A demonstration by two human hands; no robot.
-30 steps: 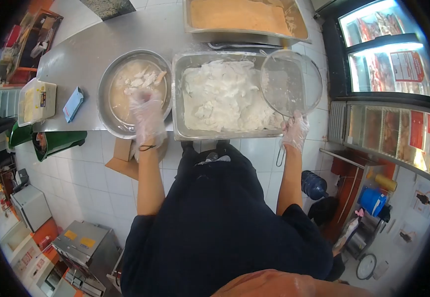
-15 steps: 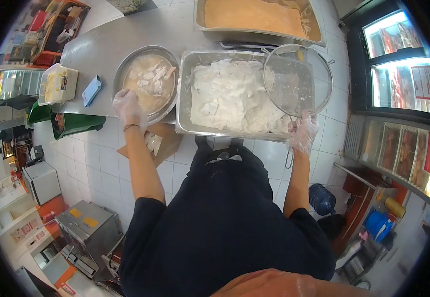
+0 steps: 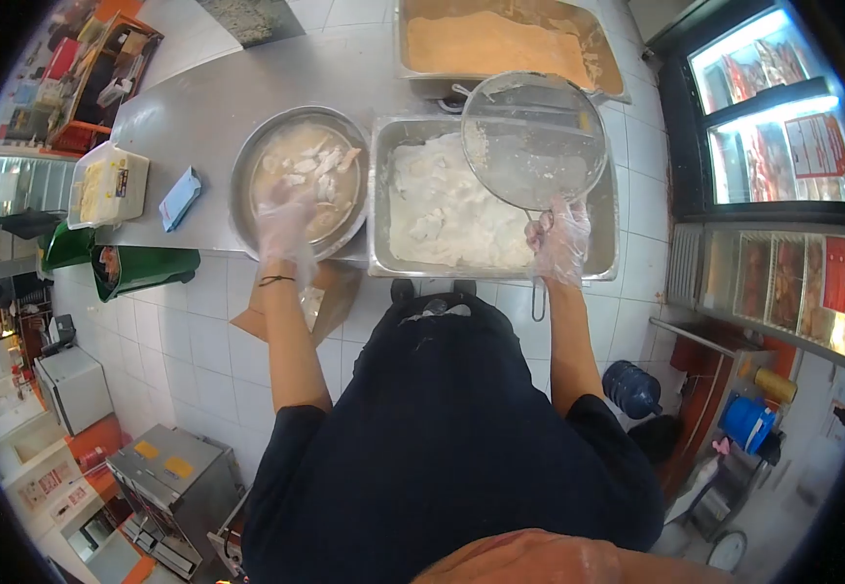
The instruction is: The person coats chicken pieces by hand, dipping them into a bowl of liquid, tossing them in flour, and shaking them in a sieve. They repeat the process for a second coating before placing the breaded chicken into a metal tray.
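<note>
Looking down from the head camera, we are closing our gloved right hand (image 3: pixel 560 243) around the thin wire handle of a round mesh sieve (image 3: pixel 534 136), holding it dusted white above the rectangular steel pan (image 3: pixel 379 195) of lumpy flour (image 3: pixel 442 209). Our left hand (image 3: pixel 286 229), in a crinkled clear glove, is reaching over the near rim of the round steel bowl (image 3: pixel 240 185) of pale, glossy batter and pieces; blur is hiding whether it grips anything. Orange crumbs (image 3: pixel 490 44) are lying beyond.
</note>
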